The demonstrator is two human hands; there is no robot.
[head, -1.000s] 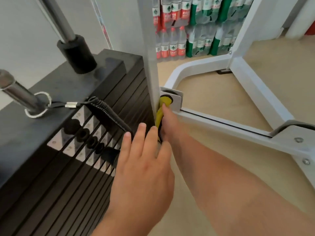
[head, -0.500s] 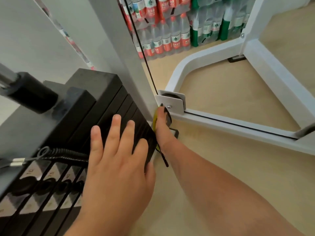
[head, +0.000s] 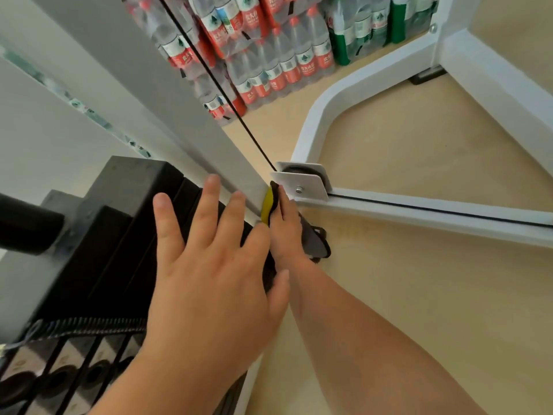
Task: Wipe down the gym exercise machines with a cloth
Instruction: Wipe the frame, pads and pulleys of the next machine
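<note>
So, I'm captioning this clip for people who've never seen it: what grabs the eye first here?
The left hand spread flat on the black weight stack, centre frame. Just right of it, the right hand holds a yellow-and-grey cloth against the foot of the white post, beside the pulley bracket. Shrink-wrapped water bottles fill the top.

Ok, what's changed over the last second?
The left hand slid forward along the weight stack, past the coiled cord, and its fingers spread flat on it. The right hand stayed at the foot of the upright, pressing the yellow cloth against it beside the pulley bracket.
</note>
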